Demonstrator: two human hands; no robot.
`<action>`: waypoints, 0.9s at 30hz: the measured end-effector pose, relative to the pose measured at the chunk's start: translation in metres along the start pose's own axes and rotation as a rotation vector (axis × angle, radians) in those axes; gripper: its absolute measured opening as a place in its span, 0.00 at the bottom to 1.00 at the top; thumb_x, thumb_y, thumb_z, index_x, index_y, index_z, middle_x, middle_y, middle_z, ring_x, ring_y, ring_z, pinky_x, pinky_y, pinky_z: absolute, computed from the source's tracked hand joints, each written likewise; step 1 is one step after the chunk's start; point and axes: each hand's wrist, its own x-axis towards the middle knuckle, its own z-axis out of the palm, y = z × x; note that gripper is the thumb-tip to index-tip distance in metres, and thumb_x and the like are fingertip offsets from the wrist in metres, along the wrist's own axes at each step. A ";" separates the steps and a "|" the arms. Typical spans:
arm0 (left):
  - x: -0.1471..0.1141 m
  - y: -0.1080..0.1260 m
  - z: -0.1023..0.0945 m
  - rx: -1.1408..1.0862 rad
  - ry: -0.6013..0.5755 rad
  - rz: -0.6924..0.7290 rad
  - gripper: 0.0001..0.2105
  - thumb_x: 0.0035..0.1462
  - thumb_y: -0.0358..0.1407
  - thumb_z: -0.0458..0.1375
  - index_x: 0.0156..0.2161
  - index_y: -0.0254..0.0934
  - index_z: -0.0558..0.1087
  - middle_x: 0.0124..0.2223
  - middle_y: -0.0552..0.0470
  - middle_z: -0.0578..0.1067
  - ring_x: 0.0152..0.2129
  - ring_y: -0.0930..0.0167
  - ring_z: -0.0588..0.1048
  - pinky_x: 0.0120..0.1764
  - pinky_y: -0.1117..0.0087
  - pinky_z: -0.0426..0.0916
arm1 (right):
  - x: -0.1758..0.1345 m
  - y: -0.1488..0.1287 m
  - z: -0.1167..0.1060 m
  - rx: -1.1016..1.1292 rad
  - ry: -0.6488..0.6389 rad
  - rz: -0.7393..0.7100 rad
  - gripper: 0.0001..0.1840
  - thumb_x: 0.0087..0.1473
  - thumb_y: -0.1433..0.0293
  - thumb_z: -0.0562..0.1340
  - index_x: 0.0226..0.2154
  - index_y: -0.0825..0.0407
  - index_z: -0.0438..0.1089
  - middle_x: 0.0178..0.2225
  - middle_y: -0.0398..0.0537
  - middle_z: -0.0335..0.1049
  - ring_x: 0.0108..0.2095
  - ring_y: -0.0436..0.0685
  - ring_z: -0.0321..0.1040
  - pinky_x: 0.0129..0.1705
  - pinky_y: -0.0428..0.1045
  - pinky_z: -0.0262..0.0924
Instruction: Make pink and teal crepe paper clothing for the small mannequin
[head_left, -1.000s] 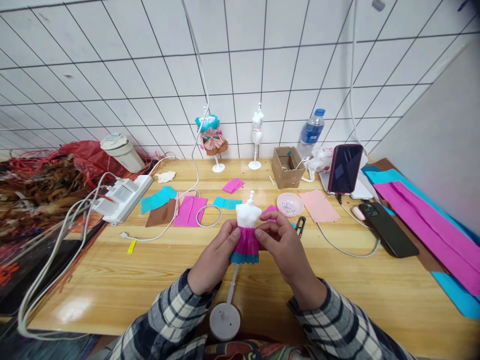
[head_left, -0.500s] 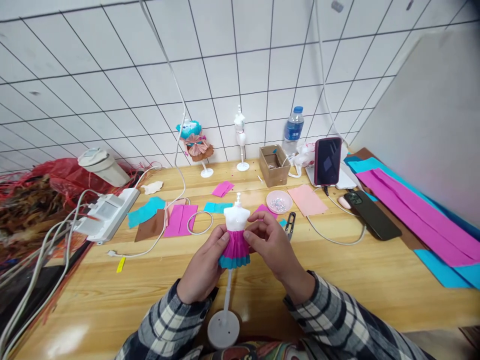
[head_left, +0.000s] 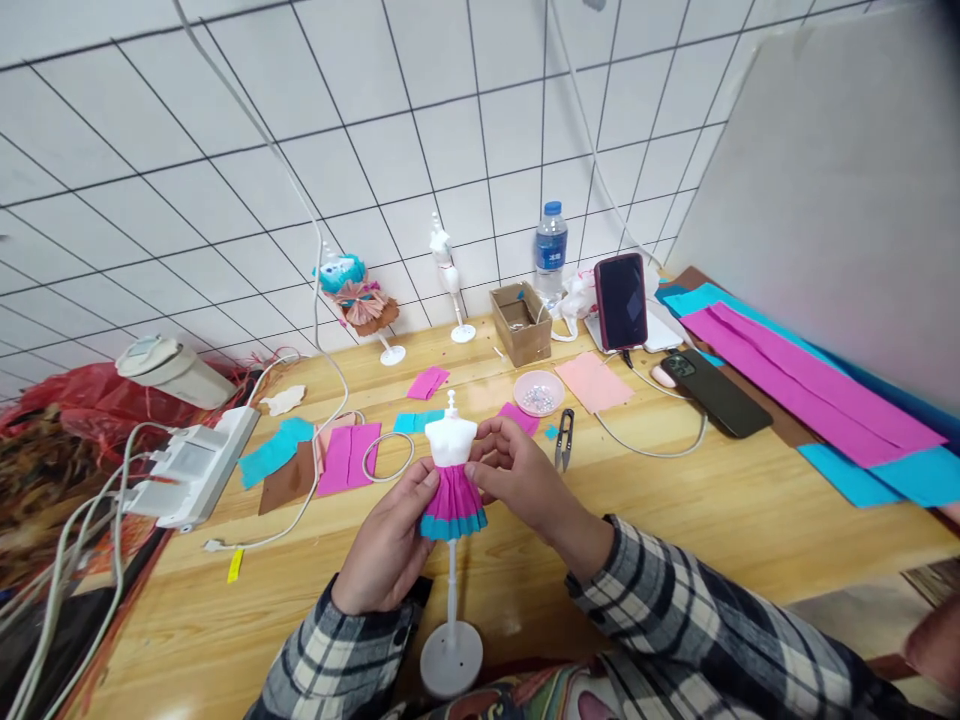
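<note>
Dress forms [head_left: 450,442] (miniature ones), snips [head_left: 569,438] and coloured sheets [head_left: 795,378] suggest a craft workshop.

Water bottle [head_left: 551,252], power strip [head_left: 219,458], upright phone [head_left: 621,303]

The wooden table [head_left: 712,500] bears snips [head_left: 567,452], a box [head_left: 529,346] and perhaps a yellow tag [head_left: 235,565].
</note>
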 end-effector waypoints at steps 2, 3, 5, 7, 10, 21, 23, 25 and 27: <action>0.002 0.003 -0.006 0.038 -0.005 -0.012 0.18 0.54 0.37 0.63 0.51 0.36 0.71 0.46 0.47 0.77 0.42 0.66 0.74 0.42 0.70 0.68 | 0.002 -0.002 -0.001 0.024 -0.015 0.012 0.22 0.41 0.71 0.65 0.41 0.50 0.61 0.35 0.43 0.68 0.29 0.49 0.63 0.25 0.45 0.64; 0.003 0.004 -0.009 0.059 -0.008 -0.017 0.18 0.54 0.37 0.63 0.50 0.36 0.72 0.45 0.47 0.77 0.42 0.66 0.75 0.42 0.70 0.68 | 0.003 -0.003 -0.002 0.045 -0.035 0.024 0.24 0.40 0.71 0.65 0.42 0.50 0.61 0.37 0.43 0.69 0.29 0.49 0.64 0.26 0.46 0.65; 0.005 0.006 -0.015 0.095 -0.015 -0.029 0.17 0.52 0.36 0.64 0.48 0.35 0.73 0.45 0.47 0.77 0.41 0.66 0.75 0.41 0.71 0.68 | 0.006 -0.005 -0.004 0.084 -0.083 0.063 0.26 0.40 0.72 0.66 0.44 0.50 0.61 0.37 0.44 0.70 0.28 0.49 0.65 0.27 0.46 0.65; 0.007 0.008 -0.020 0.112 -0.026 -0.049 0.17 0.52 0.37 0.65 0.48 0.35 0.73 0.43 0.48 0.78 0.40 0.67 0.75 0.41 0.71 0.69 | 0.008 -0.006 -0.006 0.102 -0.119 0.098 0.27 0.40 0.72 0.67 0.45 0.50 0.62 0.37 0.44 0.71 0.29 0.49 0.67 0.27 0.46 0.65; 0.010 0.010 -0.025 0.134 -0.042 -0.071 0.17 0.52 0.38 0.65 0.47 0.36 0.73 0.42 0.49 0.78 0.37 0.69 0.75 0.39 0.72 0.68 | 0.011 -0.006 -0.007 0.109 -0.138 0.120 0.27 0.40 0.73 0.67 0.45 0.50 0.64 0.35 0.44 0.72 0.31 0.51 0.69 0.30 0.47 0.66; 0.016 0.005 -0.041 0.213 0.013 -0.138 0.17 0.47 0.39 0.68 0.43 0.37 0.75 0.32 0.55 0.75 0.27 0.75 0.70 0.33 0.77 0.65 | 0.017 0.012 -0.009 0.113 -0.151 0.152 0.27 0.40 0.73 0.68 0.46 0.52 0.64 0.33 0.44 0.74 0.34 0.52 0.71 0.35 0.49 0.66; 0.016 0.004 -0.041 0.208 0.013 -0.139 0.17 0.48 0.38 0.67 0.44 0.37 0.75 0.32 0.54 0.75 0.26 0.76 0.70 0.33 0.77 0.65 | 0.018 0.014 -0.009 0.119 -0.158 0.142 0.27 0.41 0.73 0.69 0.45 0.51 0.65 0.33 0.43 0.73 0.33 0.52 0.71 0.35 0.49 0.66; 0.016 0.004 -0.041 0.200 0.013 -0.137 0.16 0.49 0.38 0.67 0.45 0.36 0.75 0.32 0.54 0.75 0.26 0.76 0.70 0.33 0.77 0.65 | 0.018 0.016 -0.008 0.130 -0.164 0.121 0.26 0.41 0.72 0.69 0.45 0.51 0.65 0.33 0.43 0.73 0.33 0.51 0.70 0.35 0.48 0.65; 0.016 0.004 -0.042 0.188 0.008 -0.139 0.16 0.50 0.37 0.67 0.45 0.37 0.75 0.33 0.54 0.76 0.27 0.76 0.71 0.34 0.77 0.66 | 0.018 0.019 -0.008 0.142 -0.164 0.100 0.26 0.40 0.71 0.69 0.44 0.51 0.65 0.33 0.43 0.73 0.33 0.51 0.70 0.35 0.48 0.65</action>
